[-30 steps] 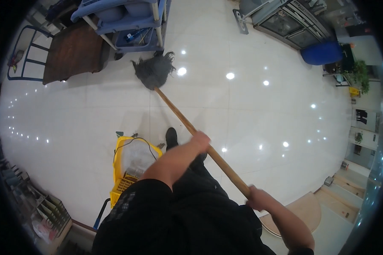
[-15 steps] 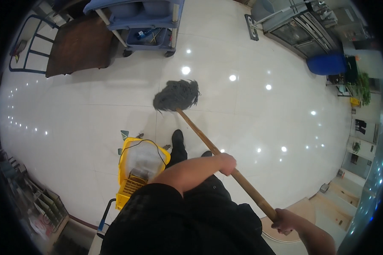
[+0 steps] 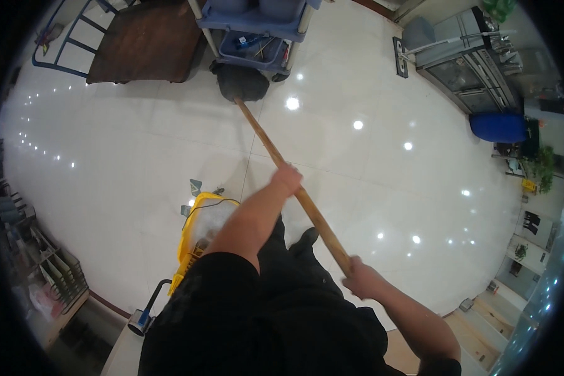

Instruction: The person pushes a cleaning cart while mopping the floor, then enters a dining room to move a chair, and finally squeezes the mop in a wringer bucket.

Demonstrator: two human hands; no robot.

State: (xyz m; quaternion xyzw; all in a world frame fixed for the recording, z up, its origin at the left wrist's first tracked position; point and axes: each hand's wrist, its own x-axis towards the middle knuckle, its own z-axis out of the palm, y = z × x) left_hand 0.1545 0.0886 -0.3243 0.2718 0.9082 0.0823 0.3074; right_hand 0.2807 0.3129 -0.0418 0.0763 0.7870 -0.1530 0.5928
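Note:
A mop (image 3: 271,145) with a long wooden handle slants across the floor in front of me. Its dark grey head (image 3: 244,84) lies at the front lower edge of the blue-grey trolley (image 3: 257,28). My left hand (image 3: 287,179) is wrapped round the middle of the handle, with the arm stretched forward. Lower down, near the handle's end, my right hand (image 3: 361,279) grips it too. A yellow mop bucket (image 3: 191,232) stands to my left, partly hidden behind my left arm.
A flat cart (image 3: 141,47) with a brown deck stands at the far left beside the trolley. A flat mop (image 3: 400,57) leans near a steel cabinet (image 3: 464,72) at the far right, by a blue bin (image 3: 498,128). Racks (image 3: 56,276) line the left side.
The mop head has moved forward and slightly left, up to the trolley's base. Both my hands have gone forward and left with the handle.

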